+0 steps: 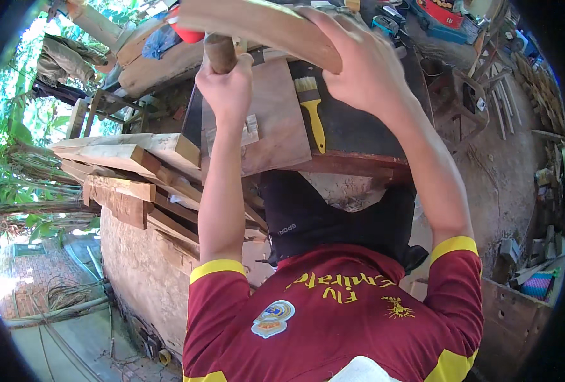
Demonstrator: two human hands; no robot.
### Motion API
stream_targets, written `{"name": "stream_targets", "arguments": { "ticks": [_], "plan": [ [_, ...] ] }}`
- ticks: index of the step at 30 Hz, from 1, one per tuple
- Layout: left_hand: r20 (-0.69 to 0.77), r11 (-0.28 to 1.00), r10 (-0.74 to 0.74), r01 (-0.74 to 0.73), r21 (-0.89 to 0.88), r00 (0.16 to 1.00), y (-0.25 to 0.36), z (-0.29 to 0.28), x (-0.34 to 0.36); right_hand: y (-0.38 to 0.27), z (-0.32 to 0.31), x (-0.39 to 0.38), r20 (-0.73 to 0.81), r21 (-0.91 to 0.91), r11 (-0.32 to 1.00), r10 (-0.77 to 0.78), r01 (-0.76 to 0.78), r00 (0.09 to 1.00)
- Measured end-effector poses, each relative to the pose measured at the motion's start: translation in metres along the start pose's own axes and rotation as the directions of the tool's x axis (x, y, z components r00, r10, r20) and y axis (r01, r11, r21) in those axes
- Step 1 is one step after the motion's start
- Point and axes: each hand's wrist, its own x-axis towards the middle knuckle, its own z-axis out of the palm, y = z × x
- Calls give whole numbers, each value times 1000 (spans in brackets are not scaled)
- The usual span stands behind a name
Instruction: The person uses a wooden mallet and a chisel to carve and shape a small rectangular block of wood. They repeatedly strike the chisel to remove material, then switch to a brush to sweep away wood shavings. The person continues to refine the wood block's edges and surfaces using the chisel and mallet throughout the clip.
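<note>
My left hand (226,92) is closed round a thick wooden handle (221,53), its butt end facing me; what the handle belongs to is hidden. A curved wooden piece (270,28) slants above the table, and my right hand (371,67) grips its right end with the fingers over the top. Part of a red rounded thing (185,28) shows behind the left end of that wood. Below my hands, a yellow-handled paintbrush (314,114) lies on the dark table (359,130), beside a flat brown board (276,121).
Sawn timbers (136,153) are stacked at the left, close to my left forearm. A wooden chair (464,95) stands to the right of the table. At the far right is a red and blue toolbox (440,19).
</note>
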Motion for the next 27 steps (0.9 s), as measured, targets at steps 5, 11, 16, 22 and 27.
{"name": "stream_targets", "arguments": {
  "ticks": [5,11,16,22,27],
  "plan": [
    [114,980,59,-79,183,992,11,18,-14,10,-1,2,-84,427,828,437,-364,895],
    [160,935,140,-184,304,977,13,27,-33,12,-14,-65,202,-43,944,329,-328,922],
    [313,850,59,-212,483,948,10,32,-48,9,-45,-154,49,244,719,661,-651,748],
    [540,716,-99,-317,622,836,-5,42,-76,-33,-84,-252,12,316,564,802,-763,598],
    [628,695,-170,-360,623,760,-12,43,-87,-70,-97,-329,11,124,484,872,-866,489]
  ]
}}
